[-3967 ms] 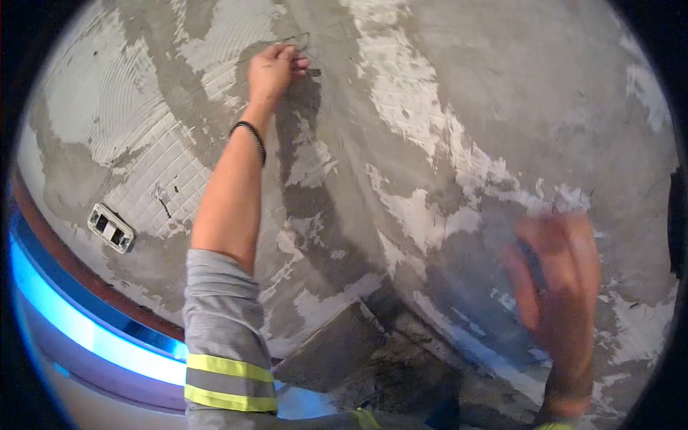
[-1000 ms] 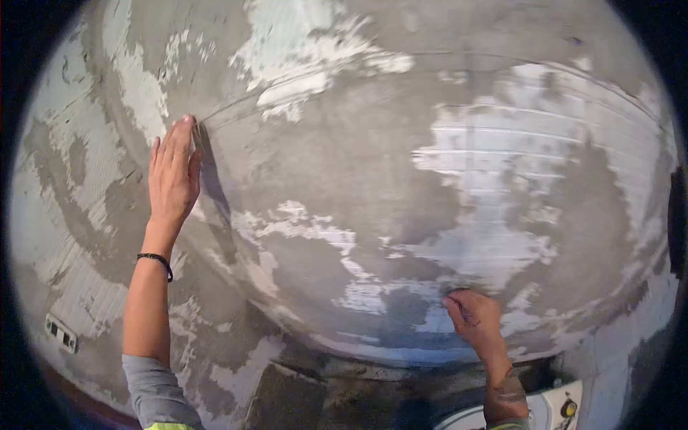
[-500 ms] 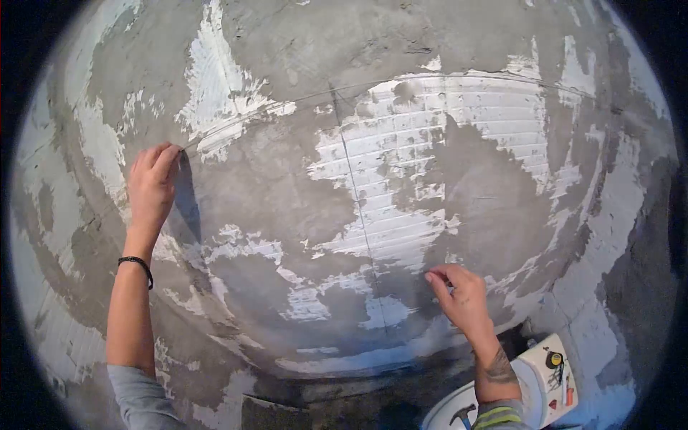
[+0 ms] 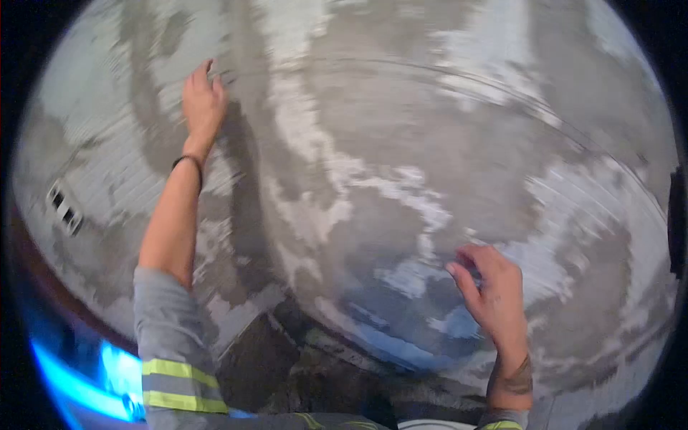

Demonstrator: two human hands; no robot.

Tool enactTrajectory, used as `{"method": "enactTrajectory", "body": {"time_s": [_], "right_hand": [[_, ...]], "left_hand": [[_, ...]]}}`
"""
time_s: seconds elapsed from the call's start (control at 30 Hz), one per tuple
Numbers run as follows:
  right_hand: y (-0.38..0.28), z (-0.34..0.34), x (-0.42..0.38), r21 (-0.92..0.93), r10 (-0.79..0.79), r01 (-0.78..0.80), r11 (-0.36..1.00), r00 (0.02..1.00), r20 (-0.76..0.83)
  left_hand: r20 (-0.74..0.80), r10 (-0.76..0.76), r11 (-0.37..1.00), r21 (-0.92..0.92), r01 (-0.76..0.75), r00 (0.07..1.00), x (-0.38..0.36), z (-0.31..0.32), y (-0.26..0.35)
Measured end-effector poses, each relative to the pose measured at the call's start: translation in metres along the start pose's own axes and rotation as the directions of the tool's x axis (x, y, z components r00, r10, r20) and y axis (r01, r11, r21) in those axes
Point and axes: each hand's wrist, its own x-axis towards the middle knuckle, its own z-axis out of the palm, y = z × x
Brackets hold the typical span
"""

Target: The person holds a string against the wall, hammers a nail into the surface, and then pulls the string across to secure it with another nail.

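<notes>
My left hand [image 4: 204, 104] is raised against the rough wall close to the inner corner, its fingers bent and slightly blurred. Whatever may be between its fingertips is too small to make out. A thin line [image 4: 502, 87], a string or a mark, runs across the plastered wall [image 4: 387, 122] from near that hand toward the right. Lower down, my right hand [image 4: 494, 297] hovers in front of the wall with thumb and index finger curled toward each other. Any small thing in that pinch cannot be made out.
A white socket frame [image 4: 64, 208] is set in the left wall. Bright blue light [image 4: 118, 373] shows at the lower left. Dark rough material [image 4: 258, 358] lies at the wall's foot, and a white rim [image 4: 437, 425] shows at the bottom edge.
The view has turned left, bringing in the left wall and socket frame. My left hand now appears higher and near the corner. The toilet with the tools has mostly left the view.
</notes>
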Motion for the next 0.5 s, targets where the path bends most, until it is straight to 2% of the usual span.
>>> {"method": "enactTrajectory", "body": {"time_s": [0.03,0.07,0.1,0.13,0.17,0.2,0.23,0.27,0.3,0.33,0.37,0.4,0.47,0.5], "right_hand": [[-0.01,0.02,0.027,-0.017,-0.131,0.132,0.991,0.99,0.06],[-0.022,0.04,0.058,0.022,-0.271,0.27,0.963,0.961,0.053],[-0.035,0.062,0.094,0.053,-0.396,0.394,0.917,0.918,0.033],[-0.055,0.078,0.132,0.034,-0.466,0.465,0.885,0.883,0.052],[-0.077,0.093,0.172,0.01,-0.528,0.529,0.849,0.846,0.069],[-0.096,0.112,0.216,0.007,-0.644,0.644,0.765,0.765,0.01],[-0.124,0.126,0.256,-0.071,-0.595,0.596,0.8,0.803,0.038],[-0.139,0.146,0.301,-0.103,-0.668,0.665,0.739,0.744,0.007],[-0.159,0.157,0.337,-0.107,-0.683,0.685,0.721,0.728,0.063],[-0.17,0.173,0.368,-0.194,-0.639,0.636,0.747,0.767,0.052],[-0.175,0.193,0.402,-0.173,-0.629,0.633,0.755,0.773,0.086],[-0.176,0.215,0.431,-0.151,-0.617,0.628,0.764,0.778,0.117],[-0.173,0.256,0.469,-0.167,-0.654,0.659,0.733,0.751,0.094],[-0.174,0.269,0.477,-0.176,-0.685,0.685,0.707,0.725,0.071]], "left_hand": [[0.08,-0.215,0.974,0.092,0.208,0.973,-0.003,0.002,-0.03],[0.129,-0.428,0.898,0.177,0.403,0.895,-0.005,0.006,-0.056],[0.375,-0.562,0.804,0.037,0.594,0.737,-0.004,0.021,-0.084],[0.61,-0.59,0.632,-0.058,0.772,0.529,-0.006,0.029,-0.108],[0.633,-0.585,0.461,-0.254,0.85,0.506,-0.013,0.03,-0.107],[0.654,-0.57,0.253,-0.435,0.864,0.496,-0.016,0.037,-0.095],[0.622,-0.556,0.263,-0.498,0.827,0.551,-0.015,0.044,-0.091],[0.591,-0.536,0.271,-0.556,0.786,0.603,-0.015,0.051,-0.086],[0.587,-0.548,0.259,-0.558,0.788,0.596,-0.015,0.06,-0.084],[0.589,-0.466,0.351,-0.561,0.75,0.66,-0.014,0.068,-0.083],[0.59,-0.372,0.44,-0.568,0.696,0.717,-0.01,0.076,-0.081],[0.582,-0.377,0.435,-0.575,0.693,0.72,-0.007,0.082,-0.078],[0.504,-0.53,0.463,-0.502,0.731,0.682,0.0,0.092,-0.07],[0.5,-0.527,0.463,-0.509,0.726,0.687,0.002,0.095,-0.069]]}}
